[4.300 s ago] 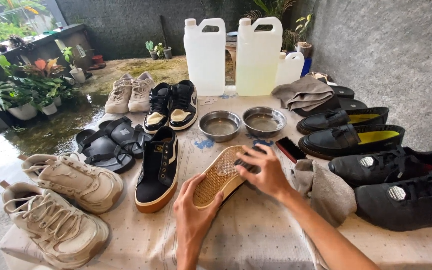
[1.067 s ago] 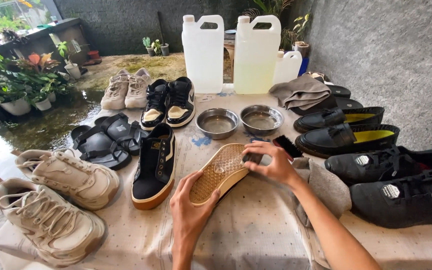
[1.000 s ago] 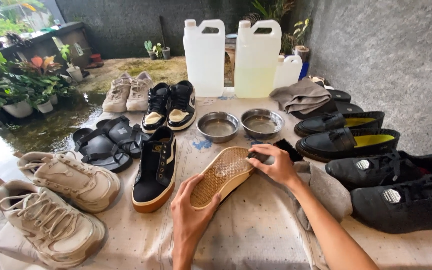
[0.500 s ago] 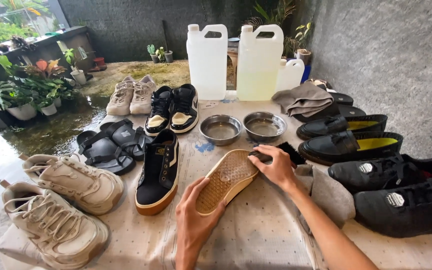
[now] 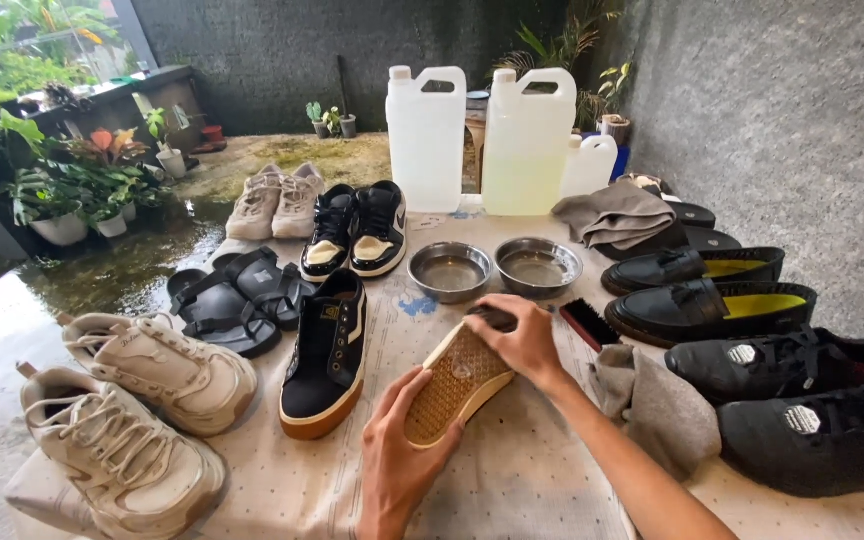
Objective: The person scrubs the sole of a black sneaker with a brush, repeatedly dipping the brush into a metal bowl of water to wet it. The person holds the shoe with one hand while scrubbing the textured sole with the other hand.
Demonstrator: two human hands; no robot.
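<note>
My left hand (image 5: 399, 463) grips the heel end of a shoe turned sole-up, its tan waffle sole (image 5: 455, 388) facing me on the table. My right hand (image 5: 519, 340) is closed on a dark brush (image 5: 493, 318) pressed against the toe end of that sole. The matching black shoe with a tan sole (image 5: 328, 352) stands upright just left of it. A second dark brush (image 5: 586, 323) lies to the right of my right hand, beside a grey cloth (image 5: 655, 406).
Two steel bowls (image 5: 450, 270) (image 5: 538, 266) sit behind the shoe, with two big white jugs (image 5: 426, 138) (image 5: 528, 142) farther back. Beige sneakers (image 5: 162, 368), black sandals (image 5: 234, 297), black-and-cream sneakers (image 5: 357, 228) stand left; black loafers (image 5: 709, 300) and black sneakers (image 5: 802, 395) right. Potted plants (image 5: 67, 190) far left.
My right hand has slid the brush a little leftward over the toe end of the sole. My left hand keeps its hold on the shoe.
</note>
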